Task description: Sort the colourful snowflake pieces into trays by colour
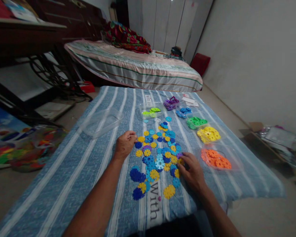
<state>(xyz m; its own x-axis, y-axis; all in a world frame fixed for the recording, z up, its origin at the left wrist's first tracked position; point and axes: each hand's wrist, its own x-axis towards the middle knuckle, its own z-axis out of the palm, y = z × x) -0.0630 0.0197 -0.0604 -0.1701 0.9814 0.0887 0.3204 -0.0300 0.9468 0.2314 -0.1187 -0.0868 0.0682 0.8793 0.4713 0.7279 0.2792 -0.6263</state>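
Note:
Flower-shaped plastic discs [160, 162] in blue, light blue, yellow and a few purple lie loosely spread over the striped cloth between my two hands. At the left edge of the spread is my left hand [125, 144], with its fingers curled together near a dark blue disc [138, 145]; anything inside them is hidden. My right hand [192, 171] reaches the right edge, its thumb and forefinger around a yellow disc [181, 161]. Beside those fingertips sits a purple disc [179, 155]. A yellow pile [169, 191] lies nearer to me.
Clear tubs along the right hold orange discs [215, 159], yellow discs [209, 134], green discs [196, 122], blue discs [183, 112] and purple discs [171, 103]. A tub of lime discs [151, 112] stands at the back. An empty clear tub [101, 123] is at left.

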